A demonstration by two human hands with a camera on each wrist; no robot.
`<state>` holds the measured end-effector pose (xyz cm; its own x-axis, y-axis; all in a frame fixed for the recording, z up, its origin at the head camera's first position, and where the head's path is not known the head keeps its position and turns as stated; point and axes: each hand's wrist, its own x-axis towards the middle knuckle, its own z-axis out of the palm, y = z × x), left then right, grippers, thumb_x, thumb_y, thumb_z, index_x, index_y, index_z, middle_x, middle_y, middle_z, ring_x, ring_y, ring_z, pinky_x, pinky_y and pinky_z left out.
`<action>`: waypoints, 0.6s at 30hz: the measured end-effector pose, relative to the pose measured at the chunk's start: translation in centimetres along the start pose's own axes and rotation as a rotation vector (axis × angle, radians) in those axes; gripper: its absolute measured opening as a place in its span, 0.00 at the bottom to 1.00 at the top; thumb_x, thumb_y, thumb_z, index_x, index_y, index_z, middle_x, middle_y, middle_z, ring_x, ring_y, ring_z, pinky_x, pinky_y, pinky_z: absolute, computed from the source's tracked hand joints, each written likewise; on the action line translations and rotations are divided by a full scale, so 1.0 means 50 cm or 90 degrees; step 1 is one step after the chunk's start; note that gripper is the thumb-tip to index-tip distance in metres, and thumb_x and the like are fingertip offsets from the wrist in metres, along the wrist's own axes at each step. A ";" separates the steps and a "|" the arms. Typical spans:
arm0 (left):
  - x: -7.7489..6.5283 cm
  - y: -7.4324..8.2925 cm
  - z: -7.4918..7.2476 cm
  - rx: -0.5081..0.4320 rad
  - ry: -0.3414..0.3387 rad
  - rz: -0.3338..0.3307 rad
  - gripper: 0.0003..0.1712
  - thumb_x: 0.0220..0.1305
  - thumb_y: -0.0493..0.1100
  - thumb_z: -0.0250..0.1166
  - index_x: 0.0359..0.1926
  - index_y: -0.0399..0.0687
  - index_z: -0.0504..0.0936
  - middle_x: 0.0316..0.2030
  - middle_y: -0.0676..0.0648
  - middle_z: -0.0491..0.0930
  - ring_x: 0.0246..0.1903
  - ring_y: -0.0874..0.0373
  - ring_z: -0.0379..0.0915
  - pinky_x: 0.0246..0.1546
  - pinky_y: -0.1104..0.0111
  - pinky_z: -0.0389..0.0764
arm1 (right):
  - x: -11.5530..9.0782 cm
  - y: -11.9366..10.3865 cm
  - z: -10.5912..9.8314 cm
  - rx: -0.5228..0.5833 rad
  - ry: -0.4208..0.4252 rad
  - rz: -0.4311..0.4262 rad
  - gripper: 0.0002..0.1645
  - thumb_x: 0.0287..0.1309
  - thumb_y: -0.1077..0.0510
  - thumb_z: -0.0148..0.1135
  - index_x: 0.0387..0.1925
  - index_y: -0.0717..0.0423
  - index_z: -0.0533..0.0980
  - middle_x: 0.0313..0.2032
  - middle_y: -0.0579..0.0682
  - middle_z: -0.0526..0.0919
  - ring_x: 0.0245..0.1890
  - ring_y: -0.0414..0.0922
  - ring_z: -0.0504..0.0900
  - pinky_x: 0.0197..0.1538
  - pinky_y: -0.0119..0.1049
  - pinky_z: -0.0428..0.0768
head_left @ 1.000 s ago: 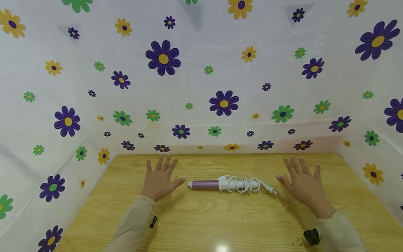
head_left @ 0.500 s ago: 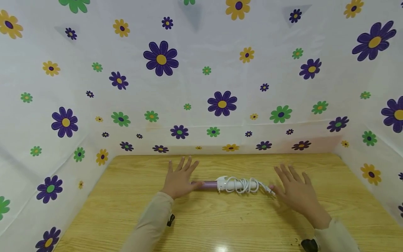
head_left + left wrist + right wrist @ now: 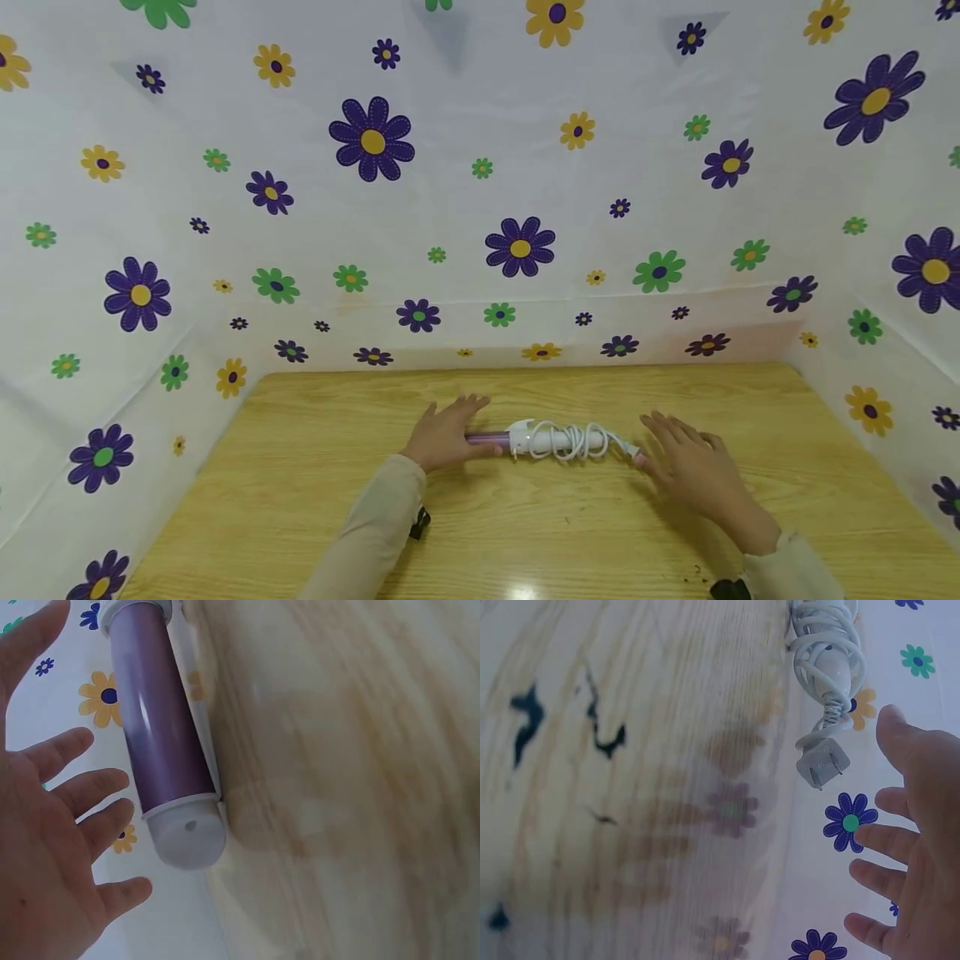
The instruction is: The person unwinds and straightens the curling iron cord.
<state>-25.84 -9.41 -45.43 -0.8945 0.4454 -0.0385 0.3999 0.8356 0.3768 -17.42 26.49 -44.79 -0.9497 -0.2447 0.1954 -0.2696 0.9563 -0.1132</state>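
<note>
A curling iron (image 3: 555, 441) lies crosswise on the wooden table, its white cord (image 3: 577, 442) wound around the white handle. Its purple barrel (image 3: 157, 712) points left and ends in a white tip (image 3: 187, 834). My left hand (image 3: 448, 437) hovers over the barrel end with thumb and fingers spread, and in the head view it partly covers the barrel. On the other side, my right hand (image 3: 697, 471) is beside the two-pin plug (image 3: 823, 763), fingers extended and thumb near the plug. Neither hand grips anything.
The wooden tabletop (image 3: 570, 533) reaches back to a white sheet (image 3: 450, 192) printed with flowers, which also stands at both sides. Dark marks (image 3: 529, 724) show on the table near the right wrist.
My left hand has moved right, from beside the tip to over the barrel. My right hand has come slightly left toward the plug. The curling iron stays in place on the table.
</note>
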 end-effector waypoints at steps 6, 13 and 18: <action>0.009 -0.003 0.012 -0.100 -0.018 -0.023 0.51 0.49 0.67 0.70 0.71 0.59 0.63 0.65 0.45 0.71 0.62 0.45 0.70 0.64 0.44 0.61 | -0.003 -0.002 0.006 0.032 0.003 0.005 0.35 0.63 0.42 0.58 0.65 0.58 0.67 0.59 0.62 0.75 0.52 0.63 0.78 0.49 0.65 0.71; 0.016 -0.011 0.015 -0.201 -0.047 -0.029 0.43 0.48 0.61 0.73 0.65 0.56 0.71 0.57 0.47 0.78 0.53 0.51 0.76 0.56 0.53 0.72 | 0.008 -0.008 0.009 0.125 -0.039 0.033 0.30 0.64 0.45 0.58 0.59 0.60 0.72 0.47 0.57 0.81 0.43 0.53 0.82 0.48 0.63 0.71; 0.022 -0.018 0.019 -0.209 -0.058 -0.028 0.38 0.48 0.60 0.74 0.60 0.55 0.75 0.51 0.47 0.81 0.46 0.55 0.77 0.50 0.57 0.74 | 0.019 -0.011 0.014 0.180 -0.044 0.051 0.26 0.64 0.46 0.59 0.55 0.61 0.73 0.40 0.52 0.83 0.36 0.46 0.83 0.48 0.59 0.71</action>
<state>-26.97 -9.36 -46.70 -0.8818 0.4510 -0.1377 0.2630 0.7128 0.6502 -18.28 25.64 -45.24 -0.9758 -0.1892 0.1095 -0.2174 0.8927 -0.3947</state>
